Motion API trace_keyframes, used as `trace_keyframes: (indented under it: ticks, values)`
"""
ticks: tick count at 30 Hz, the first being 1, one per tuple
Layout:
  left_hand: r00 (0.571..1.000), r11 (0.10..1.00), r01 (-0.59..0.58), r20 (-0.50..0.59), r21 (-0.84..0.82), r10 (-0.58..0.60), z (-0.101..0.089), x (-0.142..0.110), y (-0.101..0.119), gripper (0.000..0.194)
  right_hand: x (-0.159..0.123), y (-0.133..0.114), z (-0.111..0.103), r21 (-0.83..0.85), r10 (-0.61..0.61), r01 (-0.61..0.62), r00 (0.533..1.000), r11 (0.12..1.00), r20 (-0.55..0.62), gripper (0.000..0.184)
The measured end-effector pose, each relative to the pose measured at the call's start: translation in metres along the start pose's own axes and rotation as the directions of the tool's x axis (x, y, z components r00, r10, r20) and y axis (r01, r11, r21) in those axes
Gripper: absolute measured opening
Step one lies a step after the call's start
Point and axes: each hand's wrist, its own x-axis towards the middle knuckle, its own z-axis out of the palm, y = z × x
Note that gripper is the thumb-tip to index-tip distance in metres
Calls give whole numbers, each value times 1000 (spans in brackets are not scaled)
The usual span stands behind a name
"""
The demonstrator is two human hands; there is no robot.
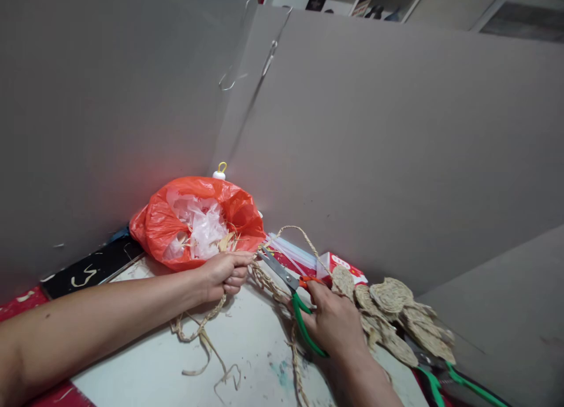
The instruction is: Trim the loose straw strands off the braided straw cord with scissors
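Note:
My left hand (225, 273) is closed round a braided straw rope (268, 285), gripping it just in front of an orange plastic bag. My right hand (331, 325) grips green-handled scissors (286, 285) whose blades are parted and point up-left toward the rope near my left fingers. The braid runs from my left hand down across the white tabletop (247, 342) and loops up behind the scissors. Loose straw strands trail below my left hand.
The orange plastic bag (198, 222) holds white plastic and straw scraps in the corner. Several woven straw discs (392, 313) lie at the right, with a red-and-white box (341, 263) behind them. A second green-handled tool (445, 377) lies at lower right. Grey cardboard walls (374, 137) enclose the table.

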Motion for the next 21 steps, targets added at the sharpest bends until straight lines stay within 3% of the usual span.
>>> trace_keyframes:
  ticks: [13, 21]
  values:
    - [997, 990, -81, 20, 118, 79, 4, -2, -3, 8, 2, -4, -1, 95, 23, -30, 997, 995, 67, 31]
    - [990, 972, -136, -18, 192, 142, 3, 1, -3, 17, -3, -4, 7, 123, 48, -61, 993, 991, 106, 32]
